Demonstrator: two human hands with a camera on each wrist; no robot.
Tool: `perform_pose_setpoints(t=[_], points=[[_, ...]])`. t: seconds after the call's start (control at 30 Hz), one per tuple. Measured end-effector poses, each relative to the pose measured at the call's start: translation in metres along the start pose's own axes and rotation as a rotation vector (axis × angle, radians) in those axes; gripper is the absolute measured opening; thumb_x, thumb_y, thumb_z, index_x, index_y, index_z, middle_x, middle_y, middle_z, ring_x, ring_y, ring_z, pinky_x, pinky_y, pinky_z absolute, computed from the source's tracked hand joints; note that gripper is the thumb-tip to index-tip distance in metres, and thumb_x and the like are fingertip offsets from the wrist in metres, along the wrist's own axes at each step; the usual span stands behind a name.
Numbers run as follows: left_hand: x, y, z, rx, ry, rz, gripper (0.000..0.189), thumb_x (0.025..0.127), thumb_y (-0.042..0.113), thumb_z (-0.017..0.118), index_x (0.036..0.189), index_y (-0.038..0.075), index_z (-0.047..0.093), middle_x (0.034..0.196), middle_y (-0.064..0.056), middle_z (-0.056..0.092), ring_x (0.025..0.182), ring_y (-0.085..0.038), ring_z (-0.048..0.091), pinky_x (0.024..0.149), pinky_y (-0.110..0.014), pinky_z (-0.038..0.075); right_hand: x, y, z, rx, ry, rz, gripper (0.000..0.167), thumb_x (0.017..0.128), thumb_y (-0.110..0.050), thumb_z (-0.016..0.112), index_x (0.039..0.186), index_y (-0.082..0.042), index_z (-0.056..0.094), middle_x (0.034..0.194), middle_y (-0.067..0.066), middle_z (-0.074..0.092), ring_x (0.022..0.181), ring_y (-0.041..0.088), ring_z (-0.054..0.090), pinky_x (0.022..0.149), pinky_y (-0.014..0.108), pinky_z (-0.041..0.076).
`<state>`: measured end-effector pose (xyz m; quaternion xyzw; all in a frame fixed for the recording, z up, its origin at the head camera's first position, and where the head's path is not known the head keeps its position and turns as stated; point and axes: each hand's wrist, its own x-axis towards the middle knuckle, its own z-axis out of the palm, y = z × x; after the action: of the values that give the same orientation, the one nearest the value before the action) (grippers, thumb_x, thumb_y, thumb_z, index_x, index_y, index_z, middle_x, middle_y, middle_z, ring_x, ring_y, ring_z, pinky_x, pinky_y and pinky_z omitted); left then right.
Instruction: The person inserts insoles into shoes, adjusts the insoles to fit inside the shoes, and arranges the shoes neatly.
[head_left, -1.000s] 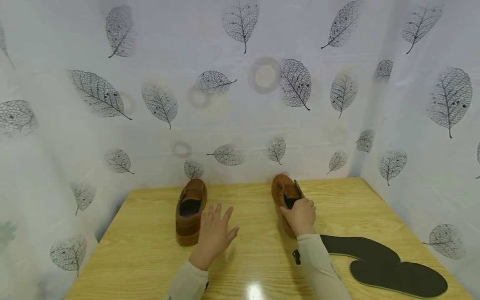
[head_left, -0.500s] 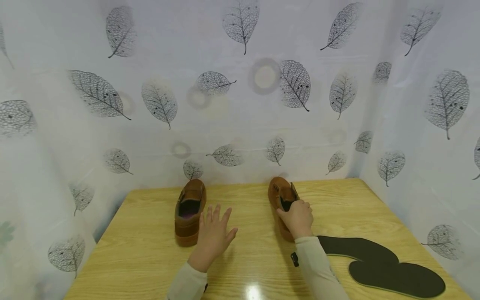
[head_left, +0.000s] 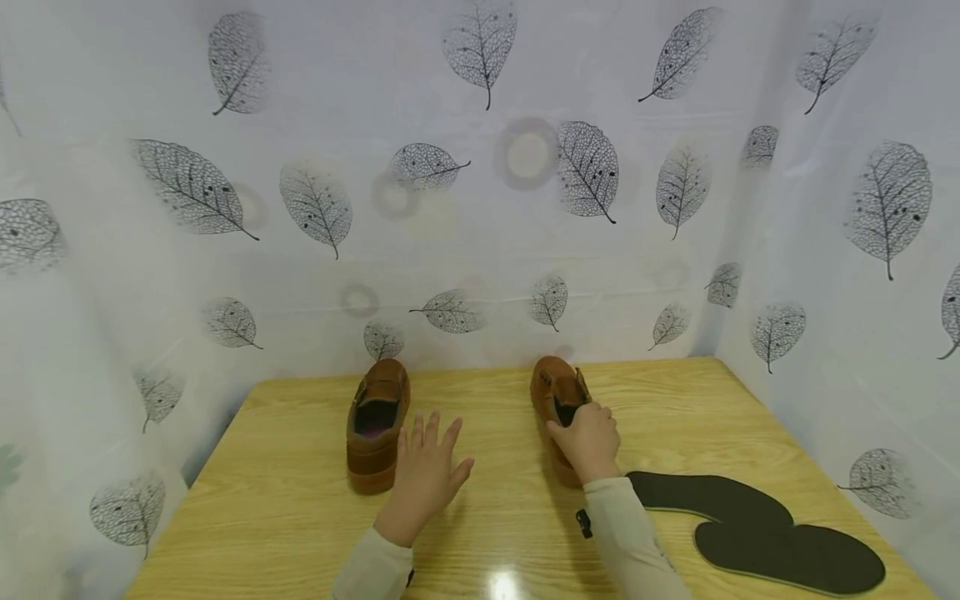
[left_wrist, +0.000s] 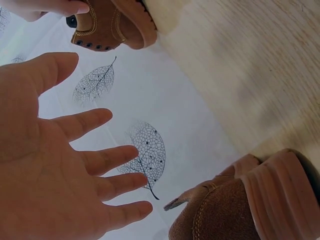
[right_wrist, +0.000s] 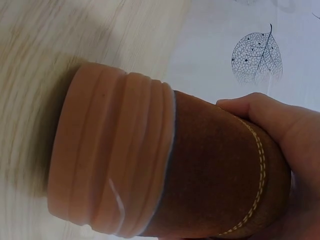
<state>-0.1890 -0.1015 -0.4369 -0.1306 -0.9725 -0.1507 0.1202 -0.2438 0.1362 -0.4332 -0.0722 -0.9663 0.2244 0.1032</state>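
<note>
My right hand (head_left: 591, 440) grips the right brown shoe (head_left: 557, 392) by its side near the opening, toe pointing to the back. In the right wrist view the heel of this shoe (right_wrist: 215, 170) faces the camera, the thumb lying along its collar. My left hand (head_left: 425, 479) is held with fingers spread beside the left brown shoe (head_left: 372, 454), holding nothing. That shoe stands with its toe to the back and its dark opening showing. In the left wrist view the palm (left_wrist: 55, 150) faces the camera and the shoe's heel (left_wrist: 280, 195) shows at lower right.
Two dark insoles (head_left: 791, 558) lie at the right front of the wooden table (head_left: 247, 500), one overlapping the other. A white curtain (head_left: 450, 242) printed with leaves hangs behind the table and along both sides.
My right hand has shifted the right shoe slightly to the left and toward me. The left hand keeps its spread pose beside the left shoe.
</note>
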Motion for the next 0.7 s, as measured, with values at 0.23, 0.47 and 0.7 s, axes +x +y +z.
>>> perform_pose_setpoints(t=[0.23,0.47,0.7], points=[[-0.001,0.0,0.0,-0.004,0.003,0.006,0.058,0.091,0.036,0.065,0.14,0.009,0.048,0.144,-0.028,0.038,0.134,-0.051,0.03,0.105,-0.067,0.023,-0.004,-0.005,0.003,-0.022,0.011,-0.017,0.065,0.08,-0.039,0.076,0.096,0.021,0.056,0.085,0.03,0.056,0.074,0.041,0.059,0.058,0.048,0.052],[-0.001,-0.001,0.001,0.013,-0.012,-0.001,0.058,0.091,0.038,0.064,0.14,0.011,0.048,0.145,-0.027,0.037,0.135,-0.05,0.029,0.105,-0.066,0.023,-0.008,-0.01,0.006,-0.033,0.016,-0.031,0.063,0.081,-0.038,0.075,0.094,0.021,0.056,0.082,0.028,0.055,0.072,0.039,0.058,0.056,0.045,0.052],[-0.003,-0.001,0.0,0.0,-0.021,-0.005,0.058,0.092,0.038,0.063,0.141,0.01,0.047,0.146,-0.028,0.036,0.135,-0.05,0.028,0.106,-0.066,0.022,-0.011,-0.015,0.007,-0.007,0.021,-0.03,0.063,0.08,-0.038,0.076,0.094,0.02,0.056,0.081,0.027,0.054,0.07,0.037,0.057,0.053,0.044,0.05]])
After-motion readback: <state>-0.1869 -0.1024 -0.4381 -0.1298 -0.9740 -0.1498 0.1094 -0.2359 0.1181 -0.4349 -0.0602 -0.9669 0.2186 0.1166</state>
